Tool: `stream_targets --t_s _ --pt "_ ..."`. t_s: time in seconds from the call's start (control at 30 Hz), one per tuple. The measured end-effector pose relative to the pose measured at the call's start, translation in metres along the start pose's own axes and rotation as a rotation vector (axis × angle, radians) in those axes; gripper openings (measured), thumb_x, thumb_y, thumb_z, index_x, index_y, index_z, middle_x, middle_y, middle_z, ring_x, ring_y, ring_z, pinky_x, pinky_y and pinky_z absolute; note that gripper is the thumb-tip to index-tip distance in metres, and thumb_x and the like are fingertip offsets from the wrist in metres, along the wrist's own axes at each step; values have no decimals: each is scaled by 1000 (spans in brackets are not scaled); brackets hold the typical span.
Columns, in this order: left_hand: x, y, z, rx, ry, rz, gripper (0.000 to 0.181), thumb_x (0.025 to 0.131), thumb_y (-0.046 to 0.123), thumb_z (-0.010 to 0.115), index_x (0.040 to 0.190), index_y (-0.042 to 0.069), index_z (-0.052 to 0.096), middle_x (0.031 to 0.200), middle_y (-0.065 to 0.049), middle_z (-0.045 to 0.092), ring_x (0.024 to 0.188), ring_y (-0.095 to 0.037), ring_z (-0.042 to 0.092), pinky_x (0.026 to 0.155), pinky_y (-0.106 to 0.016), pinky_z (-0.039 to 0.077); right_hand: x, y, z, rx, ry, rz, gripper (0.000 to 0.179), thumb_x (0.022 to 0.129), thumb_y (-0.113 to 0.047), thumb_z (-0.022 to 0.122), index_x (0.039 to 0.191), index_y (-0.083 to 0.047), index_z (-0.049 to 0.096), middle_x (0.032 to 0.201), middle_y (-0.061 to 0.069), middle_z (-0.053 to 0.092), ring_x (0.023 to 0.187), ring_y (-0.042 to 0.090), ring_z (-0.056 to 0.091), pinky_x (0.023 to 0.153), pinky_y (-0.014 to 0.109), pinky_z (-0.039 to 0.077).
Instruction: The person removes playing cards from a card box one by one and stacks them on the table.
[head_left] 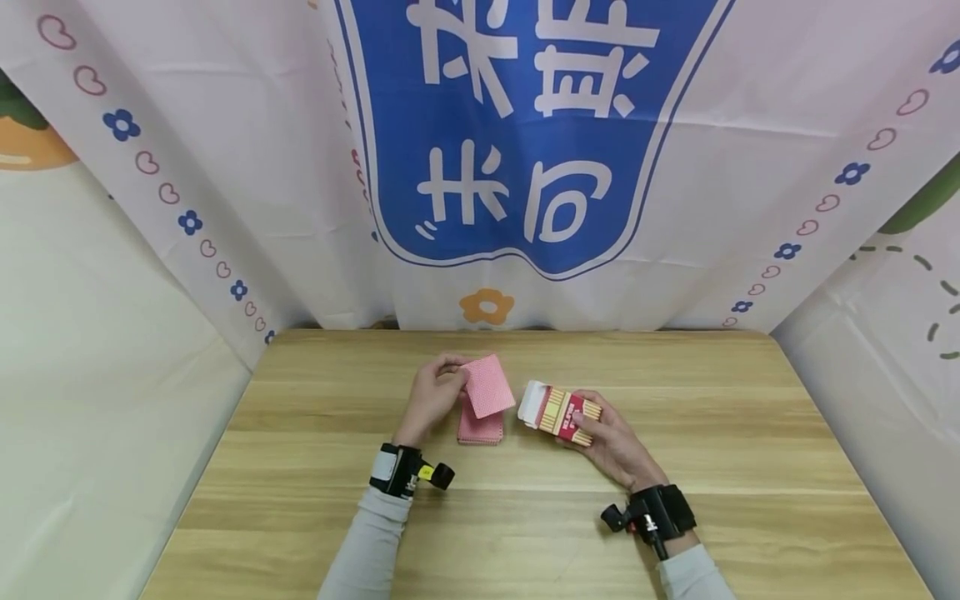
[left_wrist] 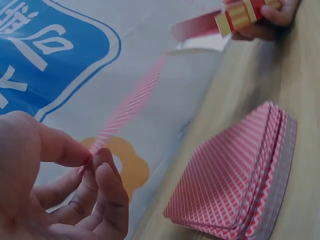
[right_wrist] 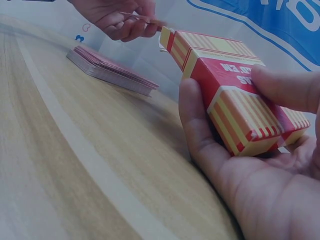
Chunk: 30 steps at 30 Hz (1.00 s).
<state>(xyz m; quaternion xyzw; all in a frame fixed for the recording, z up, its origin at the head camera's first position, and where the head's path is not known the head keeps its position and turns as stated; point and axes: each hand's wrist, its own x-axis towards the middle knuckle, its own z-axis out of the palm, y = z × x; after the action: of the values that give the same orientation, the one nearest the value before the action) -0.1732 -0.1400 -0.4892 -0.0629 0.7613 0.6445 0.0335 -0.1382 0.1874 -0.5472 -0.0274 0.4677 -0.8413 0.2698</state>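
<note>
Between thumb and fingers my left hand (head_left: 435,397) pinches a red-patterned playing card (head_left: 489,386) by its edge, above the table. Below that card sits a stack of playing cards (head_left: 481,429), backs up; in the left wrist view the deck (left_wrist: 220,170) shows its layered edges. My right hand (head_left: 617,442) grips a red and yellow striped card box (head_left: 566,414), its white flap end open and facing the held card. The right wrist view shows my thumb on the printed face of the box (right_wrist: 225,80). How much the box holds is hidden.
The wooden table (head_left: 510,533) reaches back to a white cloth (head_left: 352,283) with a blue printed sign (head_left: 510,208). Pale cloth hangs at both sides. Each wrist wears a black strapped camera mount (head_left: 405,471).
</note>
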Motion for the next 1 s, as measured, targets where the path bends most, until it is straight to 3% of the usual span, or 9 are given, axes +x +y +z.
stream_targets --t_s 0.13,0.43,0.7,1.0 --pt "-1 -2 -2 49 11 -24 28 101 13 72 127 5 70 117 -15 70 83 -17 72 82 -38 65 -1 0 0 14 1 6 35 111 -5 51 142 -21 48 152 15 39 132 28 60 110 46 54" --pt "0 -10 -6 208 -2 38 21 101 15 75 119 6 78 116 -16 74 77 -15 74 76 -36 65 0 2 0 -2 19 14 38 110 -6 52 145 -20 45 153 16 37 132 29 59 110 46 54" --pt "-1 -13 -4 302 -29 16 20 102 19 73 119 10 78 115 -13 73 78 -14 72 71 -29 58 -1 0 1 -6 11 12 35 111 -5 51 142 -21 47 153 16 37 132 29 59 110 46 54" --pt "0 -14 0 423 6 64 14 99 17 74 112 12 79 107 -7 75 91 -20 64 77 -32 50 0 1 0 2 -11 1 36 111 -4 49 144 -20 45 151 15 40 131 28 60 109 45 55"
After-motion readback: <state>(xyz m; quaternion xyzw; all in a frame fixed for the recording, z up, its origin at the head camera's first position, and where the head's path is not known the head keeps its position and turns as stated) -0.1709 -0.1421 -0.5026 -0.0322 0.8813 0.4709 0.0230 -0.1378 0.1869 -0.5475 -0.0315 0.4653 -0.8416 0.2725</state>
